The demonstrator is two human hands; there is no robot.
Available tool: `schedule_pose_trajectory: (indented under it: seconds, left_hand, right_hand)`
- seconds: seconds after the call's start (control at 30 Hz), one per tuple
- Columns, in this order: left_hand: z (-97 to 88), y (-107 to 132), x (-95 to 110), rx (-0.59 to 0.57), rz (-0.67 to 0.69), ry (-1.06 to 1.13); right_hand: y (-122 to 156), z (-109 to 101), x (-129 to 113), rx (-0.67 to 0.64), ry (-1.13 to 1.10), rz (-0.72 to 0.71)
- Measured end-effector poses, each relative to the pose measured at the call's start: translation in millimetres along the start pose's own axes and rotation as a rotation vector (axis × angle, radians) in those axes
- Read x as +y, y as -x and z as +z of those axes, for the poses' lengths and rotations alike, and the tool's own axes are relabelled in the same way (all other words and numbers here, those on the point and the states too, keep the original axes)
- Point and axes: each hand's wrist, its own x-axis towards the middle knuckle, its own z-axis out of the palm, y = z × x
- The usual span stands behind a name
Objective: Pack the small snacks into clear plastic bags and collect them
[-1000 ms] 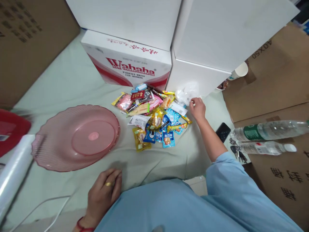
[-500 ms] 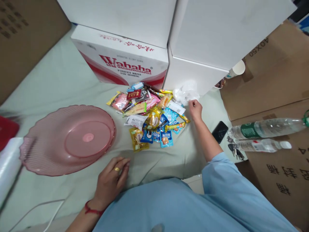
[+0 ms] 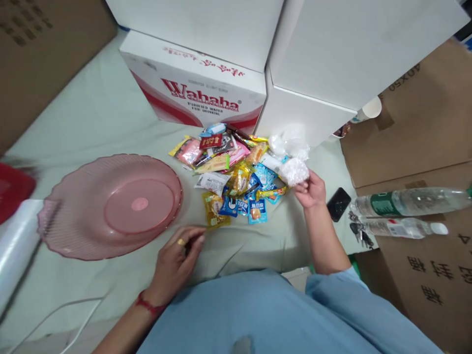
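Note:
A heap of several small snack packets [image 3: 236, 174] lies on the pale green cloth [image 3: 103, 118], in front of a red-and-white Wahaha carton [image 3: 195, 86]. My right hand [image 3: 311, 189] is at the heap's right edge, fingers closed on a crumpled clear plastic bag [image 3: 294, 171] lifted off the cloth. More crumpled clear plastic [image 3: 289, 142] sits behind it. My left hand [image 3: 177, 260], with a ring, rests fingers down on the cloth near a yellow packet [image 3: 214, 211]. A pink plastic plate [image 3: 110, 206] lies empty to the left.
White boxes [image 3: 346, 54] stand at the back. Brown cartons [image 3: 424, 123] fill the right, with two water bottles [image 3: 405, 201], keys [image 3: 359, 233] and a black phone [image 3: 338, 204]. A roll of clear film [image 3: 14, 246], a red object [image 3: 13, 187] and a white cable [image 3: 70, 314] sit left.
My right hand has drawn back from the plastic by the white box and now holds a crumpled clear bag raised over the heap's edge. My left hand slid slightly forward toward the packets.

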Motion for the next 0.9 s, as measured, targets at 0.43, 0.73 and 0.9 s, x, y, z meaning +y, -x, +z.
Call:
schedule_pose_trajectory:
  seconds: [0.43,0.73,0.9]
  left_hand:
    - [57.0,-39,18,-0.131,0.224,0.232]
    - [58.3,-17,3,0.002,-0.016,0.29]
    - [54.3,-26,-10,-0.165,-0.049,0.482]
  right_hand:
    - [95,45,115,-0.176,-0.175,0.512]
    - [121,91,147,-0.107,0.46,0.02]
    - [118,90,145,-0.088,0.545,0.029]
